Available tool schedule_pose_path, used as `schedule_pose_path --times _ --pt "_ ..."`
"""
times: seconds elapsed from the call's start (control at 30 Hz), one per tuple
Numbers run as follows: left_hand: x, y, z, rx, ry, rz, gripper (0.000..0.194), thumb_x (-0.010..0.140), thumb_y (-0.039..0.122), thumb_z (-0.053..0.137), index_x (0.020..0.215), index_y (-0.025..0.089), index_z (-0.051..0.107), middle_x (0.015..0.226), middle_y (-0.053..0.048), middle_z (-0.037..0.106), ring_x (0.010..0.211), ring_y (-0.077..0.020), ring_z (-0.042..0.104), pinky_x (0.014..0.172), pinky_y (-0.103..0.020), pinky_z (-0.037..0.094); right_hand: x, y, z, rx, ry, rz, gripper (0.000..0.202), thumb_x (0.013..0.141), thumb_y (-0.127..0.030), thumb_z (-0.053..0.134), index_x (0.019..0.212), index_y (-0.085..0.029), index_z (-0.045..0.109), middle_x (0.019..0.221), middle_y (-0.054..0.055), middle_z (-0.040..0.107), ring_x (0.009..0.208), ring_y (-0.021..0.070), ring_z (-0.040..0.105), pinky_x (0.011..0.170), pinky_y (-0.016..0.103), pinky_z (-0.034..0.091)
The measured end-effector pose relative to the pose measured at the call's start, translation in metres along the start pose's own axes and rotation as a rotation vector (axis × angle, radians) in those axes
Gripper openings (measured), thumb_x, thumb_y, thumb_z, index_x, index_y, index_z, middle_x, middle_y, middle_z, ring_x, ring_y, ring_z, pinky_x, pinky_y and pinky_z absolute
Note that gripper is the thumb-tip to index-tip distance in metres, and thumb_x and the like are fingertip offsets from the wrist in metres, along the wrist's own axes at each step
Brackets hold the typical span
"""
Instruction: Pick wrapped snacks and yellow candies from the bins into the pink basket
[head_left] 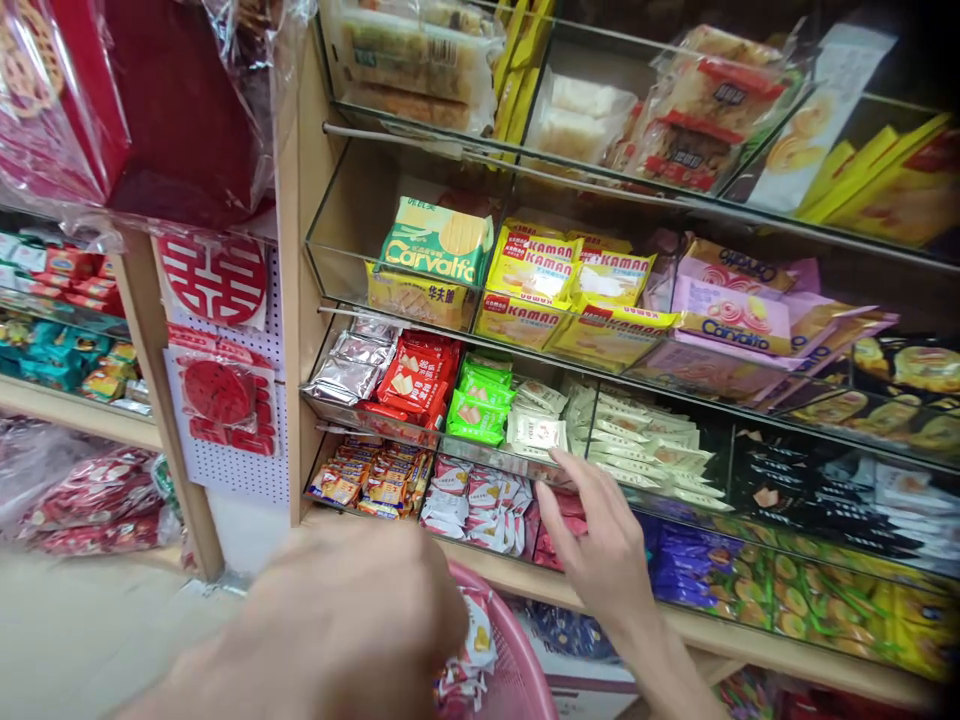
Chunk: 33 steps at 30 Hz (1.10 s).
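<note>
At 11 o'clock from the right hand (606, 545), small white packets (537, 432) are stocked loose behind the clear shelf front (496, 453). Green packets (480, 400) are set beside them, at 10 o'clock; pink-and-white packets (480, 508) are racked 1 tier lower, at 9 o'clock. Purple packets (688, 568) are found at 4 o'clock.

Basket (529, 665): pink plastic, perforated wall, placed at 7 o'clock from the same hand. Small wrapped packets (480, 635) are held inside; more of the contents is hidden.

Handling, as judged: white packets light, with soft, slick wrappers; contents probably brittle and easily crushed under a hard squeeze. Best taken by the flat sealed end or lightly across both faces, 1 at a time, since neighbours may be dragged along where they overlap.

Right hand: thumb and forefinger parted to a moderate gap, fingers loosely bent, fingertips near the shelf front and the white packets. Nothing is seen in the grip; whether the shelf front is touched cannot be told.

Left hand (367, 610): curled, heavily blurred, overlapping the basket at its 10 o'clock side. Whether anything is held in it, or the rim is gripped, cannot be told.
</note>
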<state>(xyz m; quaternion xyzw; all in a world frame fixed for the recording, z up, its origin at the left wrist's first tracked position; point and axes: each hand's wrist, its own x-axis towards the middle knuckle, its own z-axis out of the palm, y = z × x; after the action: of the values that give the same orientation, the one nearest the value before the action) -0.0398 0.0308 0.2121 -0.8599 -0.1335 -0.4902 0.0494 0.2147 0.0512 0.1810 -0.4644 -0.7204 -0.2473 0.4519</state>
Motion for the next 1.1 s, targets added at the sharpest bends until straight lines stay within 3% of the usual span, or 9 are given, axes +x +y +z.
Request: schedule_pose_path --times 0.1,0.17,0.27,0.4,0.57,0.77,1.1 --pt "0.019 -0.032 0.009 -0.122 0.02 0.027 0.03 0.076 -0.005 0.033 0.075 0.024 0.041 0.063 0.005 0.051 0.057 -0.0089 0.05 0.05 -0.02 0.041 0.037 0.02 0.015 0.058 -0.115 0.059 0.036 0.086 -0.028 0.049 0.121 -0.021 0.047 0.117 0.01 0.055 0.111 0.0223 0.049 0.095 0.041 0.041" --pt "0.026 -0.057 0.017 -0.022 0.013 -0.025 0.028 0.078 -0.003 0.031 0.079 0.022 0.042 0.069 0.003 0.053 0.062 -0.0088 0.052 0.054 -0.02 0.042 0.056 0.03 0.028 0.078 -0.193 0.089 0.04 0.085 -0.034 0.05 0.122 -0.02 0.045 0.121 0.01 0.052 0.113 0.0236 0.046 0.097 0.042 0.039" --pt "0.038 -0.092 0.028 0.117 -0.121 -0.149 0.023 0.081 0.004 0.032 0.09 0.02 0.046 0.085 -0.001 0.058 0.077 -0.0122 0.055 0.068 -0.024 0.044 0.073 0.037 0.047 0.08 -0.29 0.122 0.051 0.081 -0.042 0.053 0.126 -0.019 0.042 0.124 0.011 0.05 0.115 0.0266 0.045 0.096 0.045 0.037" --pt "0.07 -0.121 0.035 0.246 -0.305 -0.075 0.027 0.083 0.012 0.038 0.108 0.018 0.046 0.104 -0.006 0.056 0.096 -0.0182 0.051 0.083 -0.031 0.04 0.078 0.04 0.06 0.056 -0.294 0.17 0.055 0.079 -0.046 0.055 0.125 -0.02 0.043 0.122 0.011 0.052 0.113 0.0276 0.045 0.094 0.046 0.037" --pt "0.102 -0.135 0.048 0.393 -0.496 0.072 0.029 0.085 0.031 0.049 0.111 0.018 0.05 0.111 -0.008 0.056 0.102 -0.0226 0.048 0.089 -0.036 0.035 0.069 0.045 0.055 0.058 -0.249 0.197 0.054 0.079 -0.047 0.054 0.125 -0.022 0.042 0.122 0.009 0.052 0.114 0.0264 0.045 0.096 0.046 0.034" --pt "0.111 -0.139 0.064 0.51 -0.649 0.072 0.038 0.084 0.03 0.05 0.119 0.016 0.045 0.119 -0.012 0.056 0.113 -0.0249 0.045 0.098 -0.045 0.024 0.059 0.055 0.047 0.041 -0.238 0.238 0.053 0.079 -0.049 0.053 0.123 -0.021 0.044 0.119 0.009 0.054 0.112 0.026 0.046 0.095 0.044 0.035" --pt "0.11 -0.145 0.068 0.632 -0.628 0.113 0.032 0.083 0.038 0.054 0.106 0.016 0.055 0.112 -0.012 0.056 0.107 -0.0283 0.046 0.095 -0.048 0.028 0.053 0.06 0.047 0.053 -0.175 0.199 0.049 0.081 -0.049 0.051 0.121 -0.021 0.047 0.115 0.01 0.057 0.109 0.0258 0.049 0.093 0.044 0.037"
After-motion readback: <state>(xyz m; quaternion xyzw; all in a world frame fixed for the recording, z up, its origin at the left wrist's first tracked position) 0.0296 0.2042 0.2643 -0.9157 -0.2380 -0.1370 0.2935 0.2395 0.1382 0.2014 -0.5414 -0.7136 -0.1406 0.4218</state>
